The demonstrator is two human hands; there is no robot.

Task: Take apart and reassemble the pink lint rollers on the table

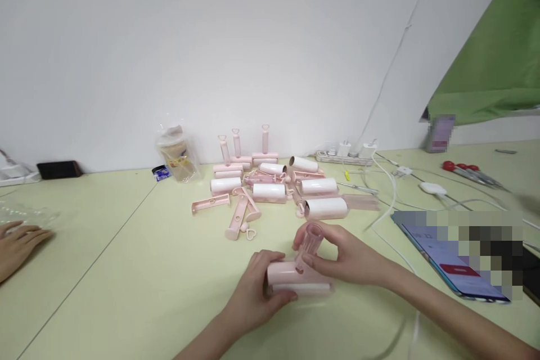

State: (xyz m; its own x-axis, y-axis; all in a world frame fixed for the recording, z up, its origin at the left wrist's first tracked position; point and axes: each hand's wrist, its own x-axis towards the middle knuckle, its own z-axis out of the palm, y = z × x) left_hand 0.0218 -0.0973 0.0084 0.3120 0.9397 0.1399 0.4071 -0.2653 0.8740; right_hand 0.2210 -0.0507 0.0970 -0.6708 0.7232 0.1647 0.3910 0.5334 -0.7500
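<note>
My left hand [264, 289] is closed around the left end of a pink lint roller [287, 274], whose white roll shows along the lower side. Between the fingers of my right hand [337, 253] is a translucent pink handle tube [310, 244], tilted, its open end upward. The tube's lower end meets the roller's pink cover; whether it is seated there I cannot tell. Beyond my hands lie loose pink covers [237, 218], white sticky rolls [326, 208] and a heart-shaped pink end piece [251, 234].
Finished-looking lint rollers [265, 143] stand by the wall. A bagged cup [179, 157] sits left of them. A phone [451, 264], white cables [394, 191], a power strip [343, 158] and red-handled screwdrivers [462, 167] lie right. Another person's hand [21, 244] rests far left.
</note>
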